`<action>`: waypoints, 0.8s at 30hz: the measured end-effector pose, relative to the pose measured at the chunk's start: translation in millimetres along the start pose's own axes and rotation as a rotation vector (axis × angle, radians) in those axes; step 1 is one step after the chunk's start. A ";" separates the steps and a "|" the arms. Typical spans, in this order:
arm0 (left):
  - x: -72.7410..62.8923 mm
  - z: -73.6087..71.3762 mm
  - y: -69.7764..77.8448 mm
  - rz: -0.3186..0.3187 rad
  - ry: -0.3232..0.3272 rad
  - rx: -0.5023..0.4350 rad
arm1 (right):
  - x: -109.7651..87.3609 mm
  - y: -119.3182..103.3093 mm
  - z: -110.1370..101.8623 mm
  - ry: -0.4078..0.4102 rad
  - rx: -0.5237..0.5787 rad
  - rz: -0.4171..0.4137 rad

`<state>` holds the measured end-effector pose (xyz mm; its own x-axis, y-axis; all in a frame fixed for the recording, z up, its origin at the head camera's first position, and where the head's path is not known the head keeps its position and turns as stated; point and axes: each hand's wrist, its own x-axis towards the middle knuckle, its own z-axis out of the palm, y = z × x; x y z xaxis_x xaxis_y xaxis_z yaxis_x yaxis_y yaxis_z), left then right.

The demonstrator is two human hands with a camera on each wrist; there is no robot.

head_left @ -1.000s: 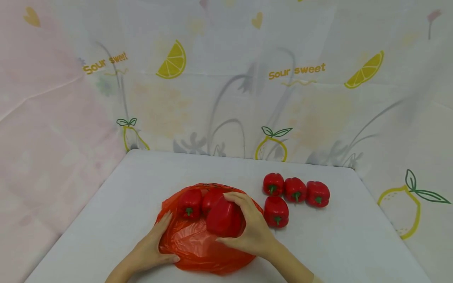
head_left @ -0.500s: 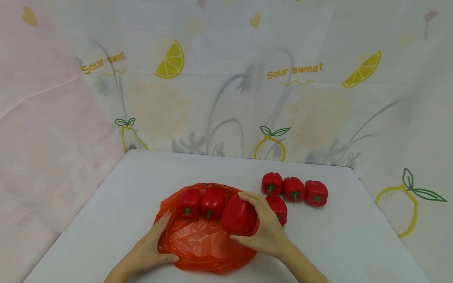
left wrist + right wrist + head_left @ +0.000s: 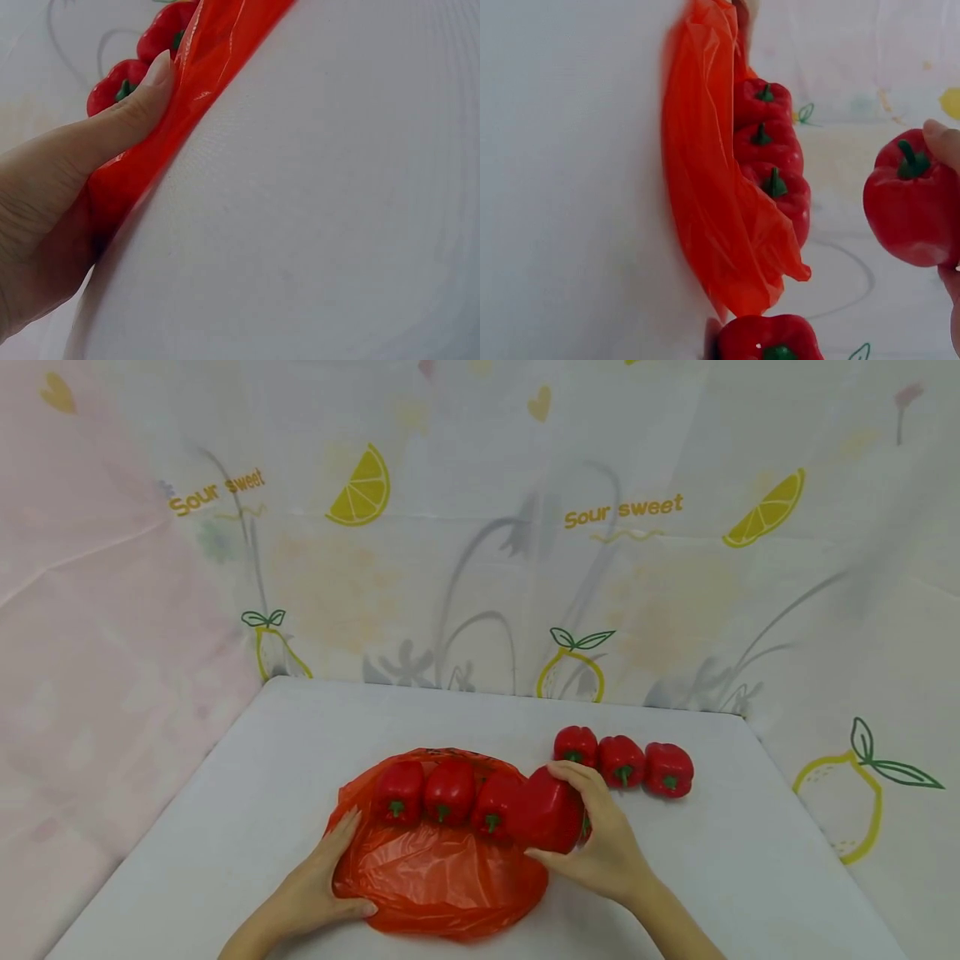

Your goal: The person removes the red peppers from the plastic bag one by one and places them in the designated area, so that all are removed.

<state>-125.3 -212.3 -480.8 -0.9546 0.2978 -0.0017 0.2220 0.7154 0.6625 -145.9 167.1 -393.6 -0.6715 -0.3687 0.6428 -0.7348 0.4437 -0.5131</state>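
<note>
Three red bell peppers with green stems, left (image 3: pixel 399 789), middle (image 3: pixel 450 789) and right (image 3: pixel 493 806), form a row along the far side of an orange-red plastic bag (image 3: pixel 442 877), within its spread mouth. At the bag's left edge my left hand (image 3: pixel 318 877) holds the film; its thumb (image 3: pixel 135 120) lies against the plastic in the left wrist view. My right hand (image 3: pixel 611 847) grips another bell pepper (image 3: pixel 911 202), raised near the bag's right rim. That pepper partly covers the right one of the row in the head view.
Behind the right hand, three bell peppers stand in a line: left (image 3: pixel 574 742), middle (image 3: pixel 621 762) and right (image 3: pixel 669 768). Another pepper (image 3: pixel 769 337) sits nearer the bag, mostly hidden in the head view. A printed cloth (image 3: pixel 480 568) hangs behind the white table (image 3: pixel 225 802).
My right hand has moved right with the gripped pepper, from over the bag's middle to its right rim. This uncovers the peppers in the row. My left hand stays in place.
</note>
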 end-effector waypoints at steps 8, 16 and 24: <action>-0.1 -3.7 3.3 0.001 -0.007 0.015 | -4.7 4.2 -11.7 0.016 -0.036 0.016; 0.5 -1.2 -0.3 0.004 -0.003 0.006 | -8.6 9.5 -22.9 0.039 -0.081 -0.010; 0.0 -2.1 2.2 0.010 0.003 0.006 | -13.9 13.0 -35.7 0.028 -0.135 0.053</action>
<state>-125.2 -212.0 -477.7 -0.9529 0.3031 0.0071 0.2328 0.7165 0.6577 -142.7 207.2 -388.8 -0.7049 -0.3197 0.6332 -0.6773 0.5685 -0.4670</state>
